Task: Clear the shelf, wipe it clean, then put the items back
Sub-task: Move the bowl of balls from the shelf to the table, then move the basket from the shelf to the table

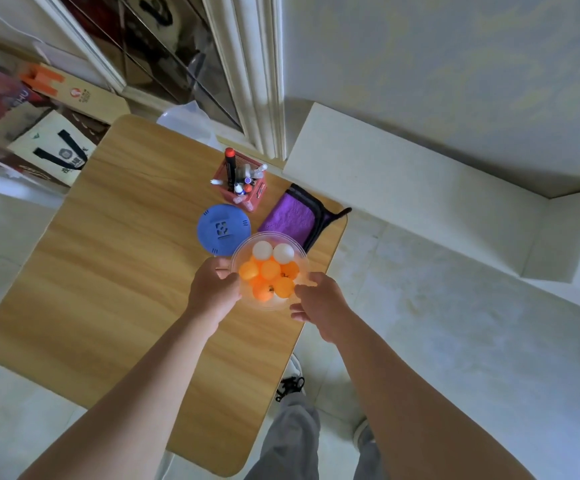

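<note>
Left hand (214, 289) gripped the bowl (303, 258) at its left wall. Right hand (319, 303) pinched the right rim. Bowl of balls (270, 270) was over the surface (125, 254), shelf (402, 174) well apart rightward. Judgement: carry level, two-handed, slowly; balls roll out easily.

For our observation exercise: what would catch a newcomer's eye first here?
A clear bowl of orange and white balls, gripped by the left hand and right hand at the wooden table's right side. Beyond it sit a blue disc, a purple cloth and a red pen holder.
</note>
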